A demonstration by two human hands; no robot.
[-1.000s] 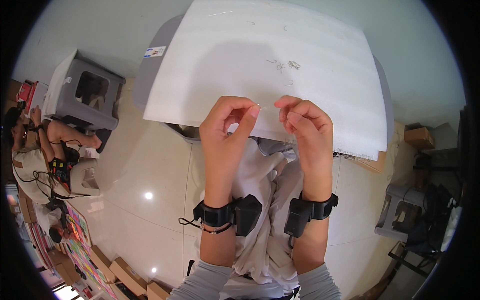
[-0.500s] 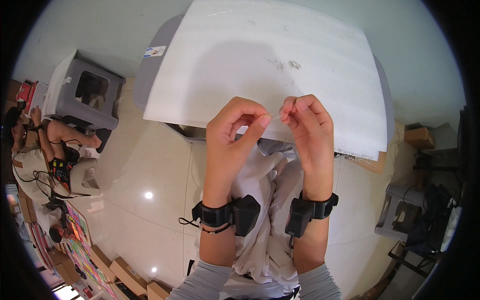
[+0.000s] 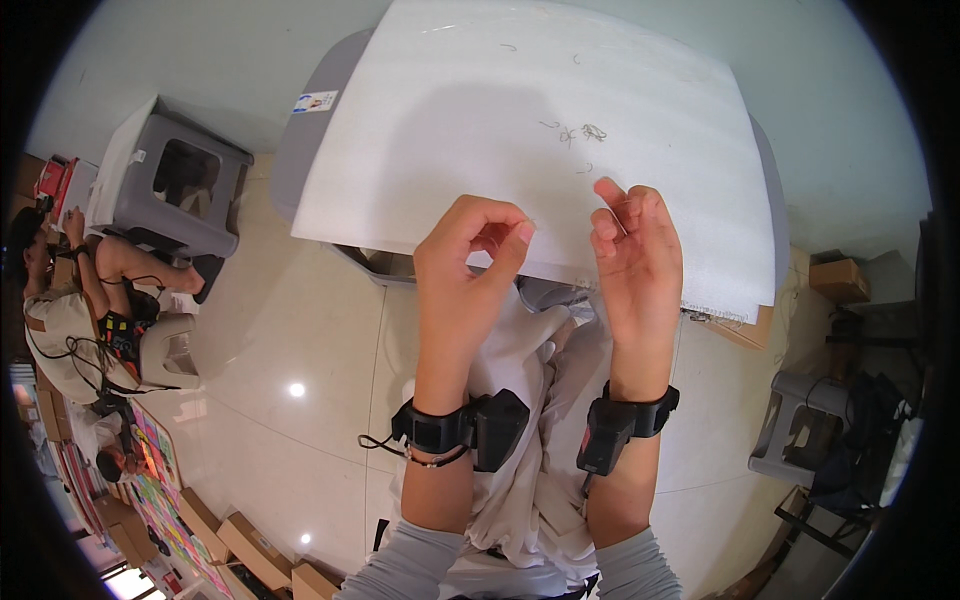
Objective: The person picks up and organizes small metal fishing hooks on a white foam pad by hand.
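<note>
Above the near edge of a white foam sheet (image 3: 450, 190), my left hand (image 3: 472, 245) pinches thumb against forefinger. A tiny thin bit shows at those fingertips, too small to name. My right hand (image 3: 640, 255) is raised to its right, palm partly turned up and fingers curled. A fine pale thread (image 3: 624, 222) runs between its fingers. Beyond the hands lies a small tangle of thin wire-like hooks (image 3: 594, 132), with several single curved hooks (image 3: 585, 169) scattered around. More hooks line the sheet's near edge (image 3: 720, 312), to the right of my right hand.
The sheet covers a grey plastic table (image 3: 300, 150) against the wall. At left a person (image 3: 75, 300) sits on a stool beside another grey table (image 3: 180, 180). A grey stool (image 3: 800, 425) and a cardboard box (image 3: 838, 278) stand right. Cardboard boxes (image 3: 255, 550) line the lower left.
My hands have drawn apart. The right one moved right, turning its palm up and loosening its fingers, with a thread now showing between them. The left keeps its pinch, slightly shifted.
</note>
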